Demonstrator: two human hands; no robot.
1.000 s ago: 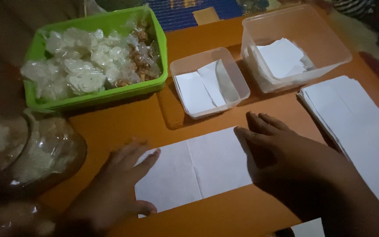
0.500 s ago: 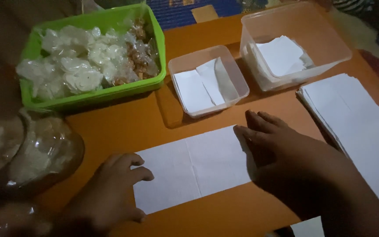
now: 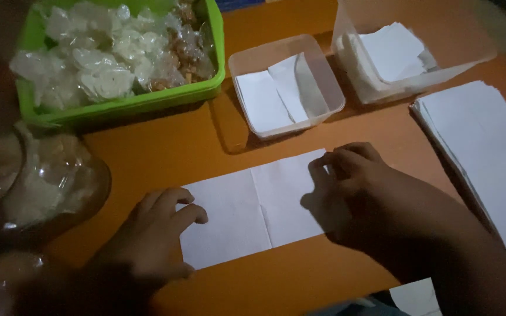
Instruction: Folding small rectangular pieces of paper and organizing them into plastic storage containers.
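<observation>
A white sheet of paper (image 3: 253,212) with a crease down its middle lies flat on the orange table (image 3: 165,152). My left hand (image 3: 150,237) rests on the sheet's left end with fingers curled, pinching its left edge. My right hand (image 3: 361,187) covers the right end, fingertips bent onto the top right corner. Both hands touch the paper.
A green tub (image 3: 121,105) of small plastic-wrapped snacks stands at the back left. Two clear tubs (image 3: 288,88) (image 3: 408,55) holding cut white papers stand behind the sheet. A stack of white sheets (image 3: 490,161) lies at the right. Clear plastic bags (image 3: 36,181) sit at the left.
My left hand has slid off the sheet's surface to its left edge and curled. My right hand's fingers have bent and bunched at the top right corner. The camera has tilted down slightly.
</observation>
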